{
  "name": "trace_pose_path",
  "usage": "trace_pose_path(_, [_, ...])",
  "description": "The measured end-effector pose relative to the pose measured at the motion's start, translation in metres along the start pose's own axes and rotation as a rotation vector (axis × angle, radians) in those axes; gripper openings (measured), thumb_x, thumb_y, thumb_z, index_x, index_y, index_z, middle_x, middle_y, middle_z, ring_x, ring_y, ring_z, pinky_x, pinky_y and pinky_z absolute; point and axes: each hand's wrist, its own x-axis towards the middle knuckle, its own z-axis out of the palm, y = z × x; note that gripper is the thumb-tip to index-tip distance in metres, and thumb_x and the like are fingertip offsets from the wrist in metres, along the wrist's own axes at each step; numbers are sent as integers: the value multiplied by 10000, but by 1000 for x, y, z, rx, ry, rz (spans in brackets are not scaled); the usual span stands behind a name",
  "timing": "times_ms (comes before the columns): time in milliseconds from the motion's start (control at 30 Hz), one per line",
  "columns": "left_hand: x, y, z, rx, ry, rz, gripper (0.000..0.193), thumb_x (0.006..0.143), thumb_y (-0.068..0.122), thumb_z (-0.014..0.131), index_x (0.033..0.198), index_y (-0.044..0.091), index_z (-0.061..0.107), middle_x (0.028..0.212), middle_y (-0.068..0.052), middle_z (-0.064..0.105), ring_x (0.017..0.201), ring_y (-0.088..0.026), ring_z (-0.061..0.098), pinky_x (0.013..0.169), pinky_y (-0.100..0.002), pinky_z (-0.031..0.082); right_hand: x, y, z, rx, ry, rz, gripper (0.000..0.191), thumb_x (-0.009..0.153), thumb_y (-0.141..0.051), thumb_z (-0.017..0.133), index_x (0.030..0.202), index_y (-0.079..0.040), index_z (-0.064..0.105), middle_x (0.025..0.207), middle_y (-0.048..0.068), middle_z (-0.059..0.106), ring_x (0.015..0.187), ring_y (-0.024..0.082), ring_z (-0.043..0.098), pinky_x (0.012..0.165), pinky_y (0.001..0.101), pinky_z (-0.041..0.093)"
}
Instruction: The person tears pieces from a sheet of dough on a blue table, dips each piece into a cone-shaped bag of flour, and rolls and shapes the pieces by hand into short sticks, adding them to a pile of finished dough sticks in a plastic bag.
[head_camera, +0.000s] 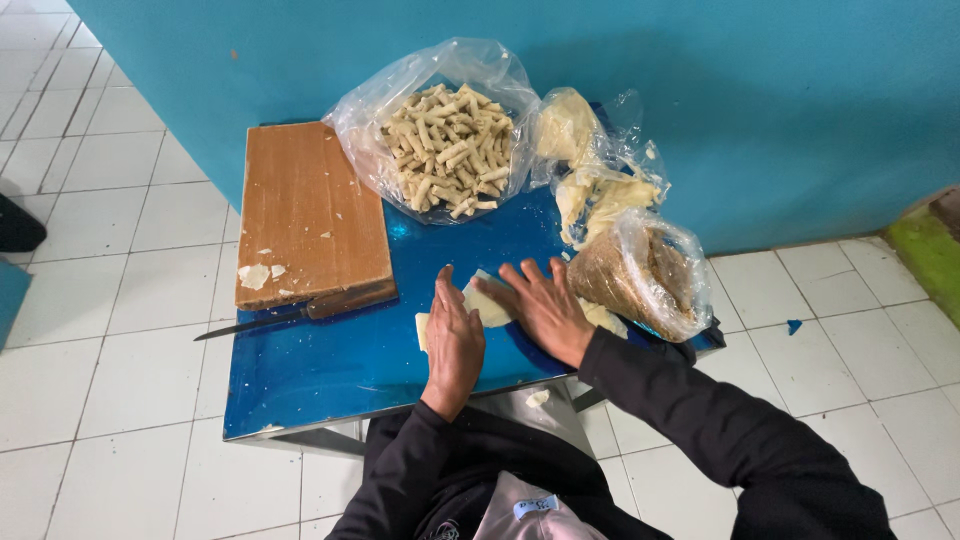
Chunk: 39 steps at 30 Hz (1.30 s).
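My left hand (453, 345) and my right hand (541, 306) lie flat, palms down, on a pale thin dough sheet (484, 303) on the blue table (320, 365). The fingers of both hands are spread and press on the sheet; most of it is hidden under them. A clear bag of several small rolled pastry sticks (447, 148) sits at the back of the table. To the right stand a bag of pale dough sheets (592, 170) and a bag of brown filling (640, 275).
A wooden cutting board (305, 210) lies on the table's left side, with a knife (290, 313) along its near edge. A blue wall (780, 100) rises behind the table. White floor tiles (100, 330) surround it.
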Motion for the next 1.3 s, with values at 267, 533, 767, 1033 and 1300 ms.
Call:
trace_pose_path(267, [1, 0, 0, 17, -38, -67, 716, 854, -77, 621, 1503, -49, 321, 1212, -270, 596, 1025, -368, 641, 867, -455, 528, 19, 21, -4, 28, -26, 79, 670, 977, -74, 547, 1532, -433, 434, 1179, 60, 486, 1069, 280, 460, 859, 527, 343])
trace_pose_path(533, [0, -2, -1, 47, 4, 15, 710, 848, -82, 626, 1486, -58, 317, 1242, -293, 589, 1010, -386, 640, 845, -464, 522, 20, 6, -9, -79, 166, 66, 664, 904, -126, 563, 1510, -375, 450, 1204, 42, 499, 1095, 258, 489, 882, 538, 335])
trace_pose_path(767, [1, -4, -6, 24, -5, -9, 733, 817, -88, 634, 1481, -19, 331, 1081, -237, 606, 977, -397, 632, 820, -469, 507, -17, 83, -85, 87, 204, 347, 302, 910, -108, 634, 1044, -322, 800, 1001, -48, 582, 1030, 209, 513, 840, 488, 267])
trace_pose_path(1033, [7, 3, -13, 50, -27, -62, 730, 822, -83, 638, 1480, -1, 336, 998, -178, 616, 794, -331, 650, 682, -431, 507, -67, 144, -63, -171, -512, 447, 151, 751, -50, 711, 753, -176, 796, 998, -31, 600, 1117, 227, 477, 813, 517, 279])
trace_pose_path(1300, [5, 0, -12, 36, -9, -33, 703, 836, -89, 627, 1477, 2, 353, 967, -164, 622, 768, -304, 651, 673, -408, 516, -80, 166, -33, -128, -845, 295, 114, 717, -12, 686, 741, -111, 738, 873, -19, 670, 1138, 229, 501, 831, 563, 307])
